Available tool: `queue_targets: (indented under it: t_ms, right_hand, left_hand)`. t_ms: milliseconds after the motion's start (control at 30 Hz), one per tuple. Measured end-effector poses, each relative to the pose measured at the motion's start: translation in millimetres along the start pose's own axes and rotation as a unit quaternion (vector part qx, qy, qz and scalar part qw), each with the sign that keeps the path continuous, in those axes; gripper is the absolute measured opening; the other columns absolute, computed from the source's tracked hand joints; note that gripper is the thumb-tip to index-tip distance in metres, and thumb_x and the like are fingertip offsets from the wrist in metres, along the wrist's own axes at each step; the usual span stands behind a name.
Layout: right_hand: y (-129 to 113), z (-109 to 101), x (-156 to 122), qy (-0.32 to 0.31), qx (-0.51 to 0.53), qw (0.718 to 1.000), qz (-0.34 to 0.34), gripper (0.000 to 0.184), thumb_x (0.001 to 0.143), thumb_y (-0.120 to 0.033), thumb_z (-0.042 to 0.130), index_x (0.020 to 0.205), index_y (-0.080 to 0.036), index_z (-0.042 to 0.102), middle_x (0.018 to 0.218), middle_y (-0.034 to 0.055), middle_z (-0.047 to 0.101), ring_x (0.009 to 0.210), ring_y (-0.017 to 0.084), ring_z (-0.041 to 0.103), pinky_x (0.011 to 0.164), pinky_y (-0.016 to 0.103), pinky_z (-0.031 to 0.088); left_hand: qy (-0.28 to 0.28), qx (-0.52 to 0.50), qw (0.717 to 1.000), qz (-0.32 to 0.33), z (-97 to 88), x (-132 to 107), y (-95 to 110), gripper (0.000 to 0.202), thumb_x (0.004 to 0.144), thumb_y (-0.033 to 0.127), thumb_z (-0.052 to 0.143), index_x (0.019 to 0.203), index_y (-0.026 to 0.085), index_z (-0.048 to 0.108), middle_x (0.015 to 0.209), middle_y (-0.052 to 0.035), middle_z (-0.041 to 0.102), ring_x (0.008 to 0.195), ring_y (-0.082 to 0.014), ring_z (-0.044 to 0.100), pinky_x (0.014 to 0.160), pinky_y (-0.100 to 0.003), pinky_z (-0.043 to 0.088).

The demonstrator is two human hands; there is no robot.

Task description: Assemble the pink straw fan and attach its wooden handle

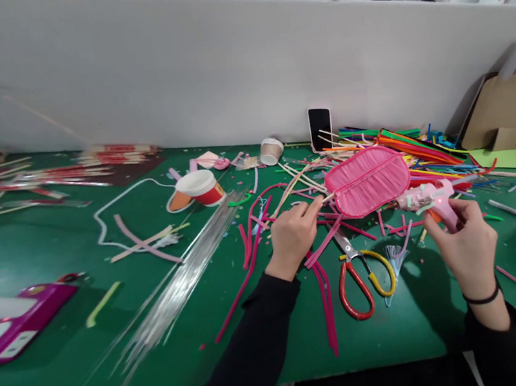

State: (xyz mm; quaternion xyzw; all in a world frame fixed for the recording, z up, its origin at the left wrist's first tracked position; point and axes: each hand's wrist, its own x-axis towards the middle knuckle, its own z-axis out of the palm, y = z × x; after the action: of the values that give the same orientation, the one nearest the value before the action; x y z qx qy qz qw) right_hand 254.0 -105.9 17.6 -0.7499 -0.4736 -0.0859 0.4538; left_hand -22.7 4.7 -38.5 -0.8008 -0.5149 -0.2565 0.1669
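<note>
My left hand (297,236) pinches the thin stick of a pink oval fan-like piece (368,181), which has a pleated face and a ridge along its middle. The piece is raised over the table, tilted to the right. In my right hand (467,245) is a pink glue gun (428,197), its nozzle pointing left at the lower right edge of the pink piece. Whether the nozzle touches it I cannot tell. Below lie scissors (358,268) with one red and one yellow handle, blades partly under pink strips (325,306).
Clear thin rods (188,282) lie left of my arm, near a paper cup (201,187). Colourful pipe cleaners (426,143) are heaped behind the pink piece. A phone (321,129) leans against the white partition (198,65). Purple devices (28,320) sit at both sides; a cardboard box (508,101) stands back right.
</note>
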Motion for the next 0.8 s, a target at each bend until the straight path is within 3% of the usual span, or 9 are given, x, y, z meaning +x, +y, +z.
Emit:
queue_targets:
  t_ms: [133,233,367,800]
  right_hand:
    - [2,13,7,0.02,0.021,0.99,-0.138,0.041,0.082,-0.045,0.066,0.111,-0.016,0.063,0.09,0.0093,0.072,0.075,0.022,0.067,0.072,0.035,0.052]
    - [9,33,9,0.063,0.03,0.979,-0.191,0.035,0.086,-0.036,0.064,0.115,-0.015,0.063,0.094,0.0112,0.072,0.082,0.023,0.067,0.076,0.037,0.054]
    - [21,50,4,0.083,0.031,0.975,-0.203,0.032,0.086,-0.031,0.066,0.114,-0.016,0.062,0.095,0.0101,0.071,0.085,0.023,0.067,0.077,0.037,0.053]
    - [35,52,1,0.09,0.006,0.968,-0.235,0.03,0.086,-0.029,0.066,0.113,-0.017,0.06,0.096,0.0086,0.071,0.082,0.022,0.064,0.081,0.036,0.048]
  left_hand:
    - [0.02,0.023,0.999,0.023,-1.2,0,0,0.033,0.099,0.023,0.046,0.121,0.024,0.071,0.079,-0.0058,0.071,0.067,-0.0189,0.062,0.058,-0.032,0.034]
    - [0.027,0.036,0.998,0.032,-2.7,0,2,0.032,0.099,0.024,0.047,0.119,0.025,0.073,0.073,-0.0049,0.069,0.063,-0.0181,0.06,0.057,-0.031,0.032]
    - [0.03,0.036,0.998,0.049,-5.6,0,7,0.033,0.099,0.023,0.047,0.117,0.025,0.074,0.067,-0.0041,0.067,0.06,-0.0176,0.059,0.054,-0.032,0.029]
    - [0.009,0.021,0.999,0.04,-8.7,0,11,0.035,0.1,0.023,0.044,0.119,0.026,0.073,0.07,-0.0054,0.069,0.061,-0.0178,0.058,0.055,-0.033,0.025]
